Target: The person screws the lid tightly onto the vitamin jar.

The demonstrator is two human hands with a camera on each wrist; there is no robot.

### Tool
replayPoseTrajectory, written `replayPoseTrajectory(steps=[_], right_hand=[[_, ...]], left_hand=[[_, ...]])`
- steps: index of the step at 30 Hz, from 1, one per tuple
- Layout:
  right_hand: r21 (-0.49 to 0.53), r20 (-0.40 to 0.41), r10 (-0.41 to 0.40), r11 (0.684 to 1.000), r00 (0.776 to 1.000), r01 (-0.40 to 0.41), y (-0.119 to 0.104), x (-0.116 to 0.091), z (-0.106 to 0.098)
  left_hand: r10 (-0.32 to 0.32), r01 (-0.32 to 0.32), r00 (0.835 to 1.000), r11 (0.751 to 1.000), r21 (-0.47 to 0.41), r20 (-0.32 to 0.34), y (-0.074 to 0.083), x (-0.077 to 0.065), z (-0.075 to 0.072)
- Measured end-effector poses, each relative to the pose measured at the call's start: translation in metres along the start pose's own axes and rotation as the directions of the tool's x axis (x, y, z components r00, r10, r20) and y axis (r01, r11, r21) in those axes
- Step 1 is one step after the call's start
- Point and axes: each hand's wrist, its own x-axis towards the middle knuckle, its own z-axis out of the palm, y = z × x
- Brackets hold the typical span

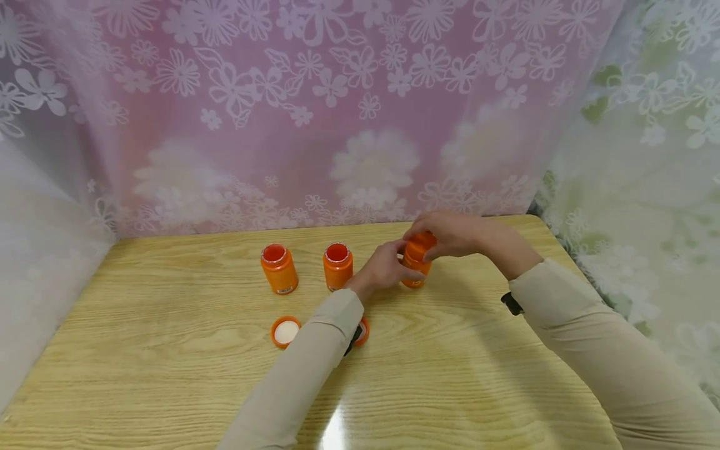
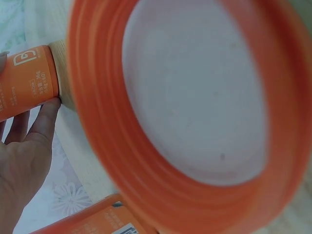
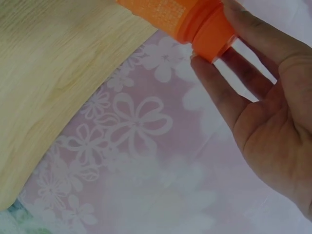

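Observation:
An orange jar (image 1: 415, 283) stands upright towards the right of the table, with white print on its side (image 2: 30, 80). My left hand (image 1: 385, 267) grips the jar's body low down, the thumb across the front. From above, my right hand (image 1: 452, 232) pinches the jar's orange lid (image 3: 214, 33) between thumb and fingers. The lid sits at the top of the jar in the right wrist view. To the left stand two uncovered orange jars, a middle one (image 1: 338, 267) beside my left wrist and another (image 1: 279, 272) farther left.
On the wooden table (image 1: 169, 350) lie two orange lids with pale liners turned up: one (image 1: 285, 331) left of my left forearm, another (image 1: 365, 331) partly hidden by my left wrist. A flowered pink curtain (image 1: 292, 125) hangs behind the table's back edge.

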Motion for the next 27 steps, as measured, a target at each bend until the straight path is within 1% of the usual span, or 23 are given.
replayPoseTrajectory(steps=[5, 9, 12, 16, 19, 21, 22, 24, 27], right_hand=[[-0.064, 0.027, 0.055, 0.997, 0.998, -0.053, -0.006, 0.003, -0.001], [-0.071, 0.028, 0.131, 0.989, 0.991, -0.129, -0.009, 0.005, 0.000], [-0.068, 0.015, 0.190, 0.980, 0.982, -0.189, -0.012, 0.008, 0.001], [-0.111, -0.006, 0.261, 0.959, 0.965, -0.261, -0.016, 0.010, 0.002], [-0.136, -0.018, 0.297, 0.945, 0.955, -0.297, -0.018, 0.010, 0.003], [-0.130, -0.017, 0.295, 0.947, 0.955, -0.295, -0.016, 0.008, 0.002], [-0.121, -0.017, 0.282, 0.952, 0.959, -0.282, -0.016, 0.007, 0.001], [-0.081, -0.011, 0.231, 0.970, 0.973, -0.231, -0.013, 0.005, -0.003], [-0.030, 0.004, 0.113, 0.993, 0.994, -0.113, -0.010, 0.001, -0.008]], left_hand=[[0.009, -0.009, 1.000, 1.000, -0.014, 0.002, -0.001, 0.001, 0.000], [0.013, -0.013, 1.000, 1.000, 0.001, -0.004, -0.001, 0.001, 0.000], [0.020, -0.019, 1.000, 1.000, 0.016, -0.008, -0.001, 0.000, -0.001], [0.025, -0.024, 1.000, 1.000, 0.012, -0.012, 0.000, 0.000, 0.000], [0.024, -0.024, 1.000, 1.000, 0.007, -0.012, 0.000, 0.000, 0.000], [0.023, -0.023, 1.000, 1.000, 0.008, -0.012, 0.000, -0.001, 0.000], [0.019, -0.019, 1.000, 1.000, 0.008, -0.011, 0.000, -0.001, 0.000], [0.013, -0.013, 1.000, 1.000, 0.010, -0.008, 0.001, -0.002, 0.000], [-0.001, 0.001, 1.000, 1.000, 0.000, -0.004, 0.002, -0.001, 0.000]])
